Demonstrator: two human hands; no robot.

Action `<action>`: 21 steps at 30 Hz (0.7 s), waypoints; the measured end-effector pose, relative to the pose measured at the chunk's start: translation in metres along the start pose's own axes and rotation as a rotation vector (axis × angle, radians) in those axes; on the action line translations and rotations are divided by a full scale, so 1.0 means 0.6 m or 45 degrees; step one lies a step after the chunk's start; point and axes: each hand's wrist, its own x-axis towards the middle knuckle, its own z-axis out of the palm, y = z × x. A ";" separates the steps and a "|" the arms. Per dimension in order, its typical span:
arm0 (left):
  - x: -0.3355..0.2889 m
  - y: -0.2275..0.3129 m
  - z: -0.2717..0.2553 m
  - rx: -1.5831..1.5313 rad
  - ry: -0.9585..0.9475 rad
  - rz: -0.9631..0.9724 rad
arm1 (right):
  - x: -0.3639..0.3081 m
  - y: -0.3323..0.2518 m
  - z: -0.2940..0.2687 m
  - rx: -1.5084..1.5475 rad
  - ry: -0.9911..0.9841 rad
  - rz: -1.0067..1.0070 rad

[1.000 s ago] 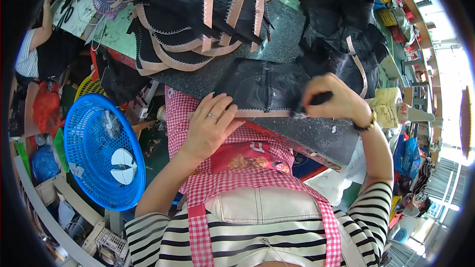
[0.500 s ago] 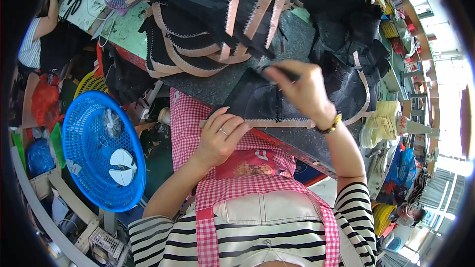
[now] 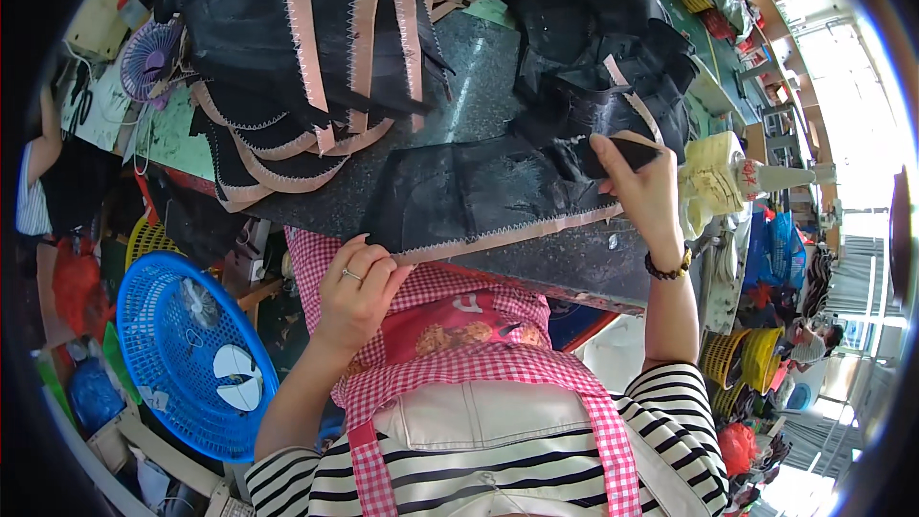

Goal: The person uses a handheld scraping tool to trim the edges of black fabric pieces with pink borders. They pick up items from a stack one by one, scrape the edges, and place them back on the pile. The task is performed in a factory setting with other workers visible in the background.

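A black panel [image 3: 459,187], edged with a pink-beige zigzag-stitched strip along its near side, lies across the dark work table. My left hand [image 3: 359,292], with a ring on it, is closed at the panel's near left corner, thumb and fingers pinching the edge. Toward the panel's right end, my right hand [image 3: 646,191] is closed on a dark flat piece [image 3: 593,158]; whether that piece is separate from the panel I cannot tell. Beyond my left hand, several similar black pieces [image 3: 239,19] with pink-beige edging are stacked.
More black pieces [image 3: 574,19] are heaped at the far right of the dark tabletop [image 3: 479,67]. A blue plastic basket [image 3: 134,345] stands at my left, holding white pieces. A purple fan [image 3: 151,59] sits far left. A yellowish wrapped roll [image 3: 710,172] is at the right.
My right hand has moved right along the panel with the dark piece. The panel now lies stretched out flatter. My left hand stays at its left corner; the whole view has shifted.
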 end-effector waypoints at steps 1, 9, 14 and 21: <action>0.004 0.000 -0.004 -0.001 -0.011 -0.005 | -0.004 -0.005 0.003 0.119 0.012 0.024; 0.037 0.009 -0.036 -0.109 -0.115 -0.152 | -0.021 0.013 -0.052 -0.159 0.090 -0.053; 0.090 -0.004 -0.053 0.204 -0.190 -0.532 | -0.090 0.090 -0.184 0.147 0.355 0.115; 0.082 -0.021 -0.044 -0.078 -0.250 -0.702 | -0.036 -0.048 0.075 0.300 -0.189 -0.646</action>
